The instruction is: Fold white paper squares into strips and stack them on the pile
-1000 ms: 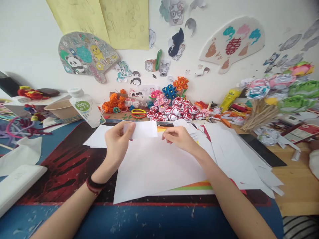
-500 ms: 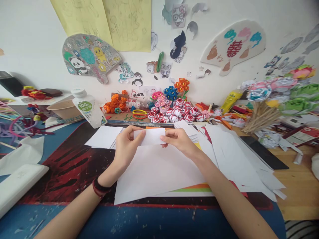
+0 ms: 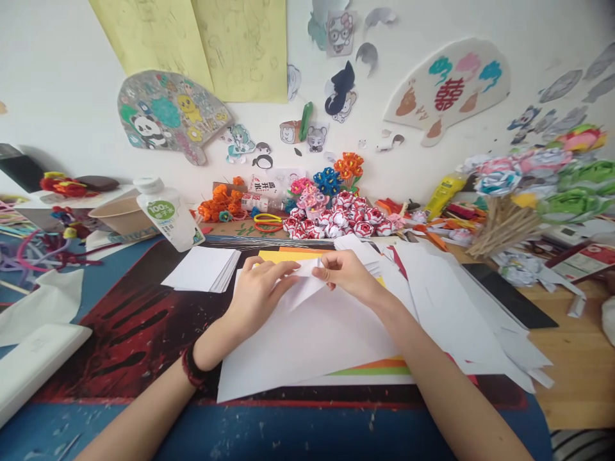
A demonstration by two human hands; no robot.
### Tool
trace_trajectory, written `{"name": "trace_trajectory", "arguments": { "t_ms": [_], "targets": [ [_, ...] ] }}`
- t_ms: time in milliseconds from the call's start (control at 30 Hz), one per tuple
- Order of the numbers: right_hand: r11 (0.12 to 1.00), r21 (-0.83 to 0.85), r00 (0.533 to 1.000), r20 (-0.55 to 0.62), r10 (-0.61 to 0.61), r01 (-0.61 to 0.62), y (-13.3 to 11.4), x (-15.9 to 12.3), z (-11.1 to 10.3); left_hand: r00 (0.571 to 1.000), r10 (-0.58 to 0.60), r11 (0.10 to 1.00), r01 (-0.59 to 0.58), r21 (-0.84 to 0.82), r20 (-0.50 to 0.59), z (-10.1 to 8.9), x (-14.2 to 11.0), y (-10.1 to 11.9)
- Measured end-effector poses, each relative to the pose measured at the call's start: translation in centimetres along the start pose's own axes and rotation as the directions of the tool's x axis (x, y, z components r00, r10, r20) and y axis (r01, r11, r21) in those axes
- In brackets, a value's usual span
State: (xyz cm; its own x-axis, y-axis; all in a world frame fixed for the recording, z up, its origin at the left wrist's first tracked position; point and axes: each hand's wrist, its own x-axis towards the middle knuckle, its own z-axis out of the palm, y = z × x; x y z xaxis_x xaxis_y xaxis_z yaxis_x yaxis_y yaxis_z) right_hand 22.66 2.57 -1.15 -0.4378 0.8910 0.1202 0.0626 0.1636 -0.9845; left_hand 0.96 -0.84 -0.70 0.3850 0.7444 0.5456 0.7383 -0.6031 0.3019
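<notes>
While the blue worktop (image 3: 250,432) and the dark red-and-black mat (image 3: 120,333) lie as they did, the change sits above the large white sheet (image 3: 307,346), which rests on the mat over coloured sheets (image 3: 372,367). To its left, the stack of white papers (image 3: 198,269) shows its near right corner, which the left hand partly covered half a second ago.

That left hand (image 3: 259,291) is now turned with its back upward, fingertips and thumb at the left part of the small white paper (image 3: 308,267); whether its grip pinches the paper or merely touches it, I cannot tell. The right hand (image 3: 346,272) grasps the paper's right end between thumb and fingers.

Held over the far part of the large sheet, the paper has gone from a flat rectangle stretched between both hands to a bent shape, with a slanting flap (image 3: 305,292) reaching down toward the near side. My judgement is that the right grip steadies it while the left shapes it; folding or opening, I cannot say.
</notes>
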Motion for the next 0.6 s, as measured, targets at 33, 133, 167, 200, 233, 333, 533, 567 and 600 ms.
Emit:
{"name": "trace_trajectory", "arguments": {
  "t_ms": [33, 133, 167, 200, 233, 333, 533, 567, 600],
  "targets": [
    [1.0, 0.005, 1.0, 0.018, 0.005, -0.005, 0.0, 0.0, -0.1, 0.999, -0.054, 0.998, 0.054, -0.045, 0.002, -0.1, 0.1, -0.1],
    [1.0, -0.015, 1.0, -0.007, 0.025, -0.025, -0.1, 0.1, -0.2, 0.963, -0.261, 0.924, 0.268, -0.272, 0.063, -0.3, 0.3, -0.3],
    [0.999, -0.029, 0.999, -0.039, 0.023, -0.024, -0.1, 0.2, -0.2, 0.942, -0.319, 0.867, 0.334, -0.371, 0.101, -0.4, 0.3, -0.3],
    [0.999, -0.035, 0.997, -0.068, 0.019, -0.021, -0.1, 0.2, -0.2, 0.919, -0.365, 0.792, 0.389, -0.471, 0.145, -0.5, 0.4, -0.2],
    [1.0, -0.025, 0.996, -0.085, 0.016, -0.018, -0.1, 0.3, -0.1, 0.896, -0.398, 0.704, 0.436, -0.561, 0.197, -0.6, 0.5, -0.2],
    [0.995, 0.095, 0.998, -0.033, 0.044, -0.041, -0.3, 0.3, 0.2, 0.832, -0.413, 0.438, 0.538, -0.72, 0.371, -0.7, 0.6, 0.2],
    [0.956, 0.265, 0.991, 0.084, 0.107, -0.126, -1.0, -0.2, 0.6, 0.784, -0.452, 0.287, 0.58, -0.762, 0.426, -0.6, 0.6, 0.5],
    [0.949, 0.284, 0.989, 0.1, 0.109, -0.133, -1.1, -0.2, 0.7, 0.772, -0.472, 0.265, 0.585, -0.766, 0.426, -0.6, 0.6, 0.4],
    [0.945, 0.298, 0.987, 0.116, 0.107, -0.137, -1.2, -0.3, 0.7, 0.763, -0.485, 0.251, 0.59, -0.767, 0.428, -0.7, 0.6, 0.4]
  ]
}}
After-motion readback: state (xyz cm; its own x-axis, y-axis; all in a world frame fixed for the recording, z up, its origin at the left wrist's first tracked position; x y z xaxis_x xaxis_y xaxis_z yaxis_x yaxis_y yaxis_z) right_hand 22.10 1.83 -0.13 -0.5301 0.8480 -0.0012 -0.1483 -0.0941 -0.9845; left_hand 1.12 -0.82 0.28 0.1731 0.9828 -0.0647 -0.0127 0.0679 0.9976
